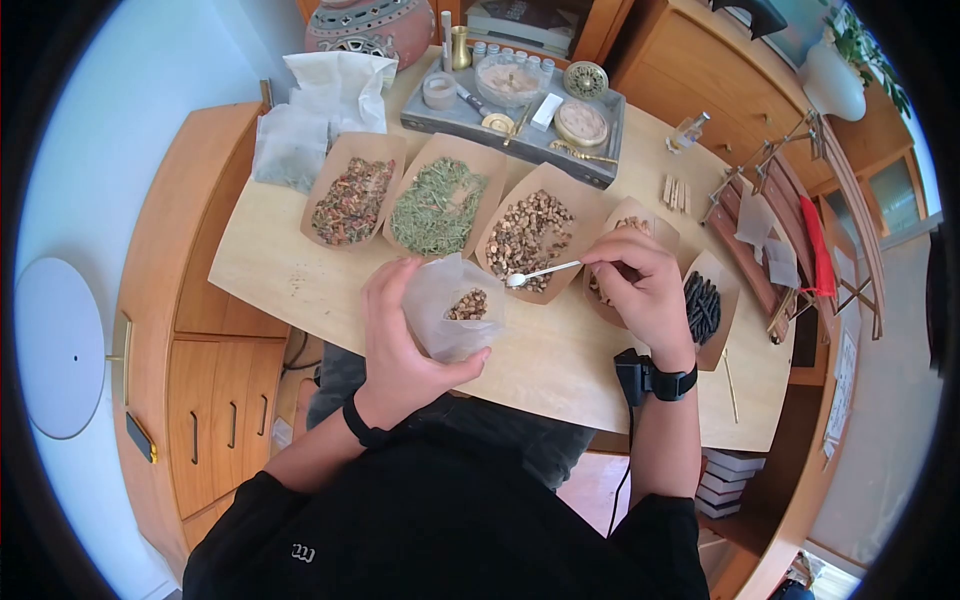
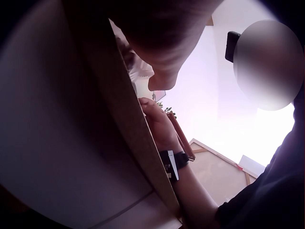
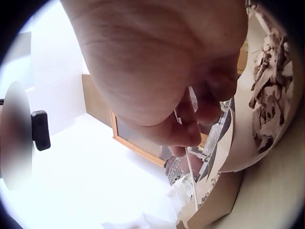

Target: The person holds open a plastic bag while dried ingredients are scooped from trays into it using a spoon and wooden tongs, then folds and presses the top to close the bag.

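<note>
My left hand [image 1: 395, 335] grips a translucent white pouch [image 1: 432, 318] in front of the trays, thumb at its near side and fingers round the far left. Brown chopped pieces [image 1: 467, 305] show inside its mouth. The right hand [image 1: 645, 285] pinches the thin handle of a small white spoon [image 1: 547, 270]. The spoon's bowl points left, close to the pouch, and overlaps the near end of a paper tray [image 1: 582, 198] of brown chopped herb [image 1: 530, 225]. In the right wrist view the spoon handle [image 3: 191, 174] runs down from the fingertips; the left wrist view hides the pouch mostly.
Paper trays hold mixed petals [image 1: 355, 200], green herb [image 1: 435, 205] and dark sticks [image 1: 703, 308]. Another tray, with brown chips [image 3: 271, 90], lies under the right hand. Behind stand a grey tray [image 1: 420, 112] of jars and tools and white bags [image 1: 290, 145]. A wooden rack [image 1: 765, 250] stands right.
</note>
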